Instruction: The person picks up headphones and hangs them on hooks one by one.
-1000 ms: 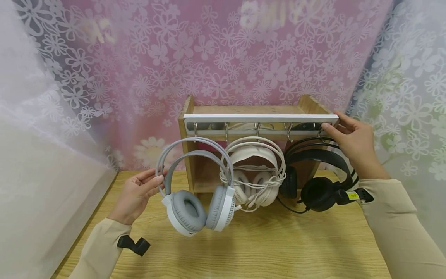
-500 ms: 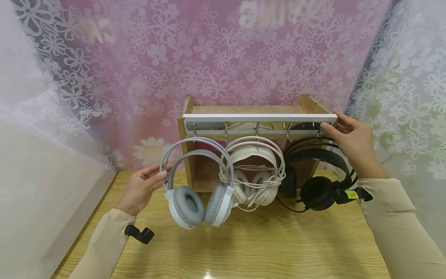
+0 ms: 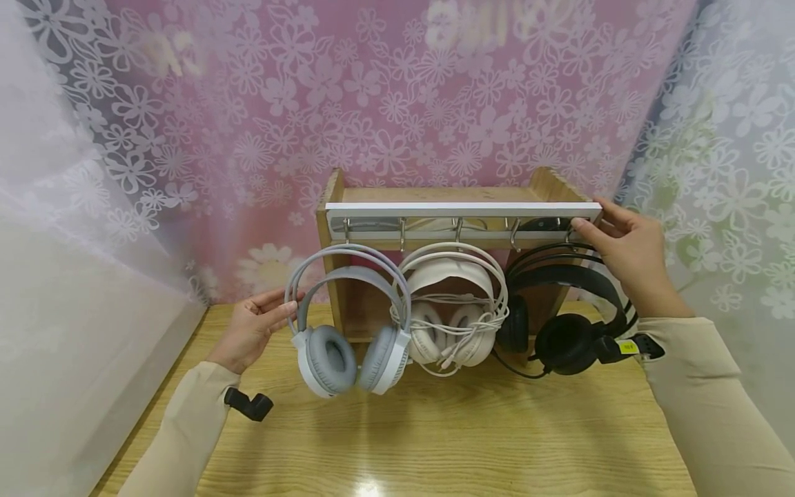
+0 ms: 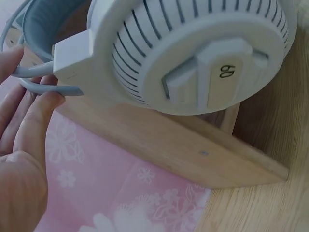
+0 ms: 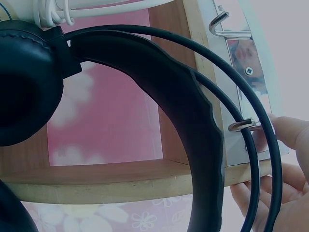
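My left hand (image 3: 248,335) pinches the side of the headband of the grey-and-white headphones (image 3: 332,362). Their band top meets the tip of the leftmost metal hook (image 3: 346,233); whether it bears on that hook I cannot tell. In the left wrist view, thumb and fingers (image 4: 41,113) close on the thin band wires beside a white ear cup (image 4: 193,63). My right hand (image 3: 633,255) grips the right end of the silver hook rail (image 3: 428,208), thumb in front. Beside it black headphones (image 3: 565,345) hang, one band wire over the rightmost hook (image 5: 241,125).
White headphones (image 3: 453,273) wrapped in their own cord hang at the middle hook, close to the grey-and-white pair. Behind the rail stands a wooden shelf (image 3: 441,195) on a wood-grain table (image 3: 472,442). Flowered curtains (image 3: 385,103) surround it.
The grey-and-white headphones have risen slightly, their ear cups swinging up and nearer the shelf. My left hand has moved a little up and right with them. The right hand keeps its grip in place.
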A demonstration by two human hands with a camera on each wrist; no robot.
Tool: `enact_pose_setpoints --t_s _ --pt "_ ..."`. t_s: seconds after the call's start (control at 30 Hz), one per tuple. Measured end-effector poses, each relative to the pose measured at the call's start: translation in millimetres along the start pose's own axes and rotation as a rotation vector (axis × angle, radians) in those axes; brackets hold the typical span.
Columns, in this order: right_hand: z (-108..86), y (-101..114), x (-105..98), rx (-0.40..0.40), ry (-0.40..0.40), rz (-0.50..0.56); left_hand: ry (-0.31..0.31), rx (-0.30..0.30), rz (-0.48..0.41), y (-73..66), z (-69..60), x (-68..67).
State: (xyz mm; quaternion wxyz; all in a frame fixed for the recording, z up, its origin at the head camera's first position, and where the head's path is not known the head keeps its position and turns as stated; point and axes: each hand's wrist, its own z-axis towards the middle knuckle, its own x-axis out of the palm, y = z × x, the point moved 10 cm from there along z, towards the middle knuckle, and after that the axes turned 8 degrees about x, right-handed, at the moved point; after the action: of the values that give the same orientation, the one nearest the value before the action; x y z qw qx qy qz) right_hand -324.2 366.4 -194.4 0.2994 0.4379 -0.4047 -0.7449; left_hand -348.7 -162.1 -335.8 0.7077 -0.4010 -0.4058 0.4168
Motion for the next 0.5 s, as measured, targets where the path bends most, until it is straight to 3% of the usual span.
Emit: enact_pose_setpoints --t_s 0.5 --pt "-1.0 0.3 0.1 0.000 0.004 0.008 0.020 -0.011 0.015 2.3 7.0 -4.3"
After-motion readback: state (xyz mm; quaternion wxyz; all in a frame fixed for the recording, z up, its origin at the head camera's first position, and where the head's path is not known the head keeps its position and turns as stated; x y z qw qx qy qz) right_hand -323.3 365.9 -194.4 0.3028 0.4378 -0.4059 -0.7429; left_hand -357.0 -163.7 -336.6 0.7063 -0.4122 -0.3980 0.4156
